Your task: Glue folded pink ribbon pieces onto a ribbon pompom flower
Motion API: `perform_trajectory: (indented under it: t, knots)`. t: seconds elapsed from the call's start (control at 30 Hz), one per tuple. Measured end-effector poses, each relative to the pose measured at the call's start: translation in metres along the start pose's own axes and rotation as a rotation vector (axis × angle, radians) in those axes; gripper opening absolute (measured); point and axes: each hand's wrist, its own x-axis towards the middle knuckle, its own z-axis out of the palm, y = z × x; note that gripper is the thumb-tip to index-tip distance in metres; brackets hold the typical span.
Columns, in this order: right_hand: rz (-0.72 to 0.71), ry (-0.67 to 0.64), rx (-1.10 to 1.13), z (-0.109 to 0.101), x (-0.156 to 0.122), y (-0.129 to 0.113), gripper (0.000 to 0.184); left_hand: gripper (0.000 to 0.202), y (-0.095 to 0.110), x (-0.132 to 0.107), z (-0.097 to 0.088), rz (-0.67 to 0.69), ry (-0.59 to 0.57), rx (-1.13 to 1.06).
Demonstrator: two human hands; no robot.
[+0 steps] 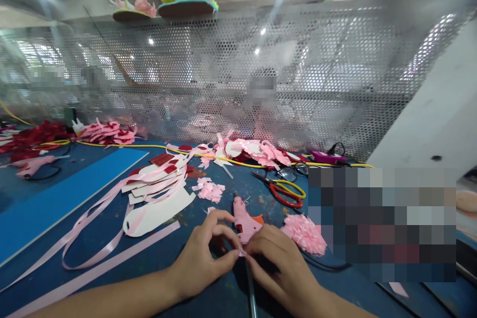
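Observation:
My left hand point(204, 253) and my right hand point(281, 266) meet at the front middle of the table. Thumbs and fingertips of both pinch a small piece of pink ribbon point(242, 253) between them. Just beyond the fingers lies a pink glue gun point(243, 219) with an orange trigger, its nozzle pointing away. A clear glue stick point(252, 295) runs toward me below my hands. Past my left hand is a little heap of pink ribbon pieces point(210, 190). To the right of the glue gun sits a rounded cluster of pink ribbon loops point(303, 234).
White cut-outs point(160, 213) and long pink ribbons point(122, 263) spread at left beside a blue board point(74, 203). Red- and yellow-handled scissors point(286, 195) and glasses point(286, 174) lie right. A yellow cord point(238, 163) crosses behind, before a perforated metal screen point(223, 69). The right side is pixelated.

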Motion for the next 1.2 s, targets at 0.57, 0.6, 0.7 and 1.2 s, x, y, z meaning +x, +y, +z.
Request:
perform_trajectory:
  t: [0.57, 0.6, 0.7, 1.2]
  knots:
    - [-0.079, 0.050, -0.200, 0.005, -0.002, -0.003, 0.009, 0.026, -0.007, -0.008, 0.007, 0.366, 0.018, 0.510]
    - [-0.083, 0.065, -0.201, 0.005, -0.002, -0.003, 0.009, 0.025, -0.008, -0.008, 0.008, 0.393, 0.027, 0.515]
    - [-0.084, 0.114, -0.206, 0.007, -0.004, -0.002, 0.007, 0.024, -0.009, -0.007, 0.009, 0.437, 0.061, 0.499]
    - [-0.051, 0.120, -0.183, 0.005, -0.002, 0.000, 0.009, 0.029, -0.011, -0.006, 0.005, 0.359, 0.027, 0.374]
